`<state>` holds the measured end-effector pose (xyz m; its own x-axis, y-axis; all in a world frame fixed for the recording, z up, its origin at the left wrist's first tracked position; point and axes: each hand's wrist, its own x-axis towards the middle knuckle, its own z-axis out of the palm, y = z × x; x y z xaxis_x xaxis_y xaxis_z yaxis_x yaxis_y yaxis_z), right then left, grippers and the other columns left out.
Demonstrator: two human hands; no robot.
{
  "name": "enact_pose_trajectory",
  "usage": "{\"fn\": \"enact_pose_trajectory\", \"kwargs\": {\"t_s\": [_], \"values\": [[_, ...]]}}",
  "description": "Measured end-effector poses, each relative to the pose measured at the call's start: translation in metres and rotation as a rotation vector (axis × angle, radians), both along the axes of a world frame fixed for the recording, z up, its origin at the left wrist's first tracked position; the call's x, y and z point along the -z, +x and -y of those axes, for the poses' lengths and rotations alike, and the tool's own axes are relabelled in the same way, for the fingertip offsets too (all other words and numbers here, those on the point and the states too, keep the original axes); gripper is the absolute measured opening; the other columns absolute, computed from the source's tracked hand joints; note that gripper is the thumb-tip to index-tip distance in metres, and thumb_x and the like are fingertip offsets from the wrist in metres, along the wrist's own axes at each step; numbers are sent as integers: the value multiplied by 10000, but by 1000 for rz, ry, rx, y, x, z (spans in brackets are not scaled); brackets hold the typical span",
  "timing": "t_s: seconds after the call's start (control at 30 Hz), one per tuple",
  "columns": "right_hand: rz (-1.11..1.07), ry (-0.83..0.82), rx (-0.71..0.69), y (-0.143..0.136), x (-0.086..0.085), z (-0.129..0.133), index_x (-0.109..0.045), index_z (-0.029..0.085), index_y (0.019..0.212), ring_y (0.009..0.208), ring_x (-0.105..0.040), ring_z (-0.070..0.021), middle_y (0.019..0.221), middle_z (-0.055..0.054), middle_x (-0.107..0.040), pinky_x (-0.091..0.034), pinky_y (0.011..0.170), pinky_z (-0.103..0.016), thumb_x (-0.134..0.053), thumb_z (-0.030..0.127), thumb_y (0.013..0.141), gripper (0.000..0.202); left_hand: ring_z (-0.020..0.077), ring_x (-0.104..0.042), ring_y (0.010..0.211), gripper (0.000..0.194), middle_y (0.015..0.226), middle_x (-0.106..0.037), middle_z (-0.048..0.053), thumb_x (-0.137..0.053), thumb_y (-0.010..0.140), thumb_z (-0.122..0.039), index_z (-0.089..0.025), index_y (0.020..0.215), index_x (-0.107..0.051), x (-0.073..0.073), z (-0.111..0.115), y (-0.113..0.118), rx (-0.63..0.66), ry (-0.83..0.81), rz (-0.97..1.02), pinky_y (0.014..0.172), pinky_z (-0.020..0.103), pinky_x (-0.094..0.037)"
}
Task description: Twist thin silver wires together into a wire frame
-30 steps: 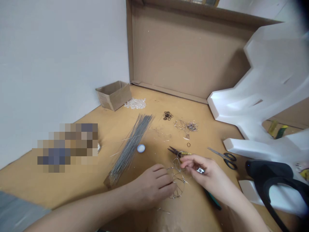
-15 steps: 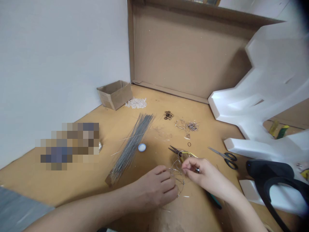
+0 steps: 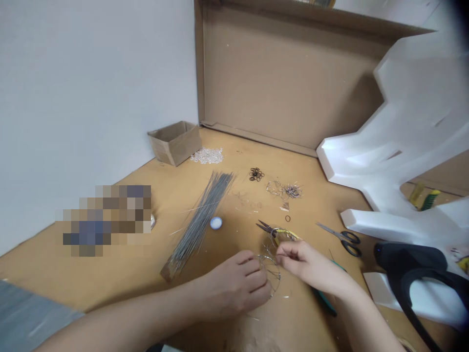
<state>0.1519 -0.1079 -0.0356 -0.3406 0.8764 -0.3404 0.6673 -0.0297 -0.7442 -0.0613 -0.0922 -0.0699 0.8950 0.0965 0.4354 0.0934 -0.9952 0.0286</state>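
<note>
Near the front of the table, my left hand (image 3: 240,286) is closed around one side of a round wire frame (image 3: 277,277) with thin spokes across it. The thumb and index finger of my right hand (image 3: 298,259) are pinched together at the frame's upper right edge, on a thin silvery wire (image 3: 270,252) that curls in loops. Just beyond my right hand lie pliers (image 3: 266,227) with dark pointed jaws, their handles partly under my hand and forearm. My left fingers hide the frame's left side.
A bundle of straight grey wires (image 3: 205,215) and a small round blue-white disc (image 3: 216,223) lie left. Behind are black rings (image 3: 256,174), tangled wire (image 3: 293,190), clear beads (image 3: 207,155) and a cardboard box (image 3: 175,143). Scissors (image 3: 348,239) and white foam (image 3: 366,220) are right.
My right hand has shifted very slightly down beside the wire frame, and the wire loops between the hands have changed shape. My left hand keeps its grip.
</note>
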Motion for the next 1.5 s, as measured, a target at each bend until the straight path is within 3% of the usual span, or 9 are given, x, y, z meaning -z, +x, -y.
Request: {"fn": "enact_pose_trajectory", "kwargs": {"t_s": [0.37, 0.57, 1.0, 1.23, 1.5], "values": [[-184, -72, -11, 2, 3, -5, -522, 167, 680, 585, -379, -95, 608, 40, -416, -300, 558, -211, -426, 122, 753, 129, 137, -404, 653, 159, 715, -515, 16, -383, 881, -130, -137, 820, -530, -2, 0, -1, -15, 13, 21, 698, 304, -320], [-243, -106, -1, 2, 1, -4, -530, 162, 688, 577, -374, -93, 607, 45, -423, -313, 558, -217, -483, 238, 811, 152, 137, -421, 670, 128, 727, -521, 16, -405, 874, -132, -144, 813, -516, 0, -1, 0, -17, -13, 16, 717, 299, -321], [-173, 16, 77, -4, 5, 0, -509, 160, 620, 512, -314, -71, 545, 67, -358, -262, 490, -199, -532, 289, 796, 218, 138, -424, 658, 101, 711, -537, 13, -432, 851, -124, -151, 801, -515, 2, -1, 2, -23, -60, 53, 708, 300, -319], [-315, -40, 278, -4, -1, -5, -572, 154, 691, 486, -478, -84, 574, 32, -509, -384, 529, -227, -556, 450, 783, 310, 143, -445, 673, 181, 738, -565, 34, -364, 849, -81, -134, 871, -536, 10, -6, 1, -116, -130, 94, 710, 306, -323], [-381, -7, 296, 2, -4, -4, -591, 157, 800, 571, -554, -94, 639, 27, -560, -412, 616, -241, -601, 346, 776, 191, 143, -441, 681, 168, 759, -566, 35, -374, 832, -71, -139, 865, -524, 13, -7, 2, -135, -159, 97, 723, 306, -328]]}}
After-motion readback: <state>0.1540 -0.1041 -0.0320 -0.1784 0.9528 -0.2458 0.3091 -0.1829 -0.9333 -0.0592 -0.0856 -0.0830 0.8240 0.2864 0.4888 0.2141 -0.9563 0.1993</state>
